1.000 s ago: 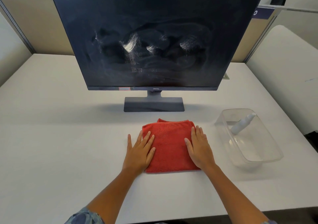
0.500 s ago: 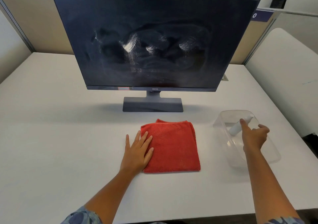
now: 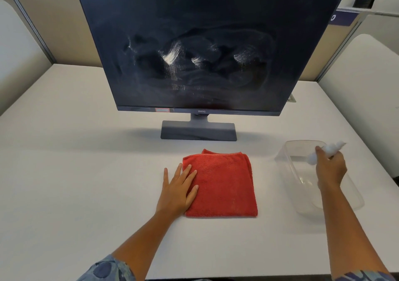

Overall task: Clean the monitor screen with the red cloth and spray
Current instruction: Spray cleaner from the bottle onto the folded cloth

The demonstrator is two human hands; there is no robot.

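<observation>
A dark monitor stands at the back of the white table, its screen marked with white smears. In front of its stand lies the folded red cloth. My left hand rests flat with spread fingers on the cloth's left edge. To the right, my right hand is closed around the white spray bottle over the clear plastic bin. The bottle looks blurred, and its lower part is hidden by my fingers.
The white table stretches wide on the left and in front. A beige partition runs behind the monitor. A second white surface lies to the right past a gap.
My right hand left the cloth, reached right into the clear bin and closed on the spray bottle, which now sits higher. The left hand stayed on the cloth.
</observation>
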